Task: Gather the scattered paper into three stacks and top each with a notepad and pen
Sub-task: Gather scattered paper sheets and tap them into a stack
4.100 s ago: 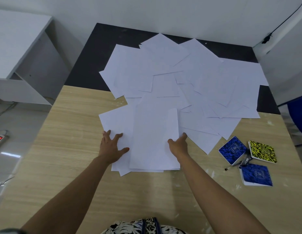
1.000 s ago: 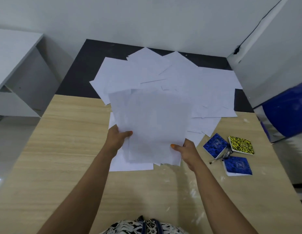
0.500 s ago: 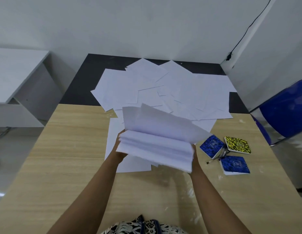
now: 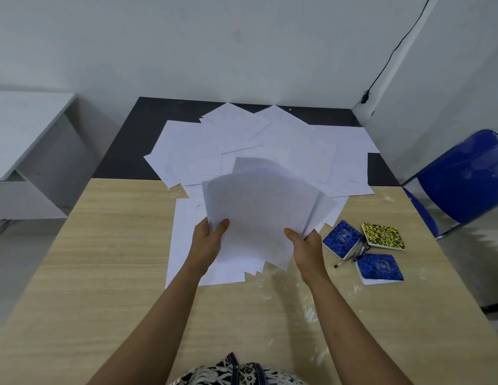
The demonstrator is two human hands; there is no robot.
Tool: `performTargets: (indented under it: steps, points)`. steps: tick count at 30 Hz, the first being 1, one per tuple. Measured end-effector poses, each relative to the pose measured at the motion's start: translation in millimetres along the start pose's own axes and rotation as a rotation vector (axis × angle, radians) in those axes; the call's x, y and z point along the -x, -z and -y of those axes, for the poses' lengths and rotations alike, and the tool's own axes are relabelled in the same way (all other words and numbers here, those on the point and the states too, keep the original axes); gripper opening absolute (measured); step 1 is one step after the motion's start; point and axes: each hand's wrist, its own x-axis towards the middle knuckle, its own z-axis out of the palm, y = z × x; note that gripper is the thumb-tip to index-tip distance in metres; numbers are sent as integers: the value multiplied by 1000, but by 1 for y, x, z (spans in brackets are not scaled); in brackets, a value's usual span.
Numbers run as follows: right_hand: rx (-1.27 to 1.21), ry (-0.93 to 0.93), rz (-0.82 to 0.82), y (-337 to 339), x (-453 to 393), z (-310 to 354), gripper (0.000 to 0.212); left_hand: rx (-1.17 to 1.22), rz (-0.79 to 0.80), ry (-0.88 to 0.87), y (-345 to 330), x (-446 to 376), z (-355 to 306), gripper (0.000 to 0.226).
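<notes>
Both hands hold a bundle of white sheets (image 4: 259,215) lifted off the table and tilted up toward me. My left hand (image 4: 207,241) grips its lower left edge, my right hand (image 4: 304,245) its lower right edge. Under it lies a sheet (image 4: 183,245) on the wooden table (image 4: 108,273). Many scattered sheets (image 4: 284,143) cover the far part of the table. Right of my right hand lie two blue notepads (image 4: 341,238) (image 4: 379,268), a yellow notepad (image 4: 383,236) and pens (image 4: 353,255) between them.
The far table section is black (image 4: 125,151). A blue chair (image 4: 461,182) stands at the right. A white desk (image 4: 22,129) is to the left. A black cable (image 4: 392,54) runs down the wall corner.
The bundle was gathered flat on the table, then lifted. In the last half second it went from nearly edge-on to tilted up with its face toward me.
</notes>
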Motion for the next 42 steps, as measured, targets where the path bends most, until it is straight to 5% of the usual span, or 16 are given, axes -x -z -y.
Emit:
performTargets:
  steps: [11,27,31,36,42]
  points:
    - [-97,142,78,-7,2,11,49,-39,11,-94,-4,-6,1,45]
    - [213,-4,67,-11,-4,-31,23,-91,-61,-58,-11,-13,22,36]
    - [317,-81,71,-12,-13,-46,34,-156,-29,103,-7,-21,36,40]
    - [380,-170,28,-11,-19,-65,31,-336,207,420,9,-21,56,39]
    - [229,-282,187,-13,-24,-61,32,56,213,565,24,-10,64,28]
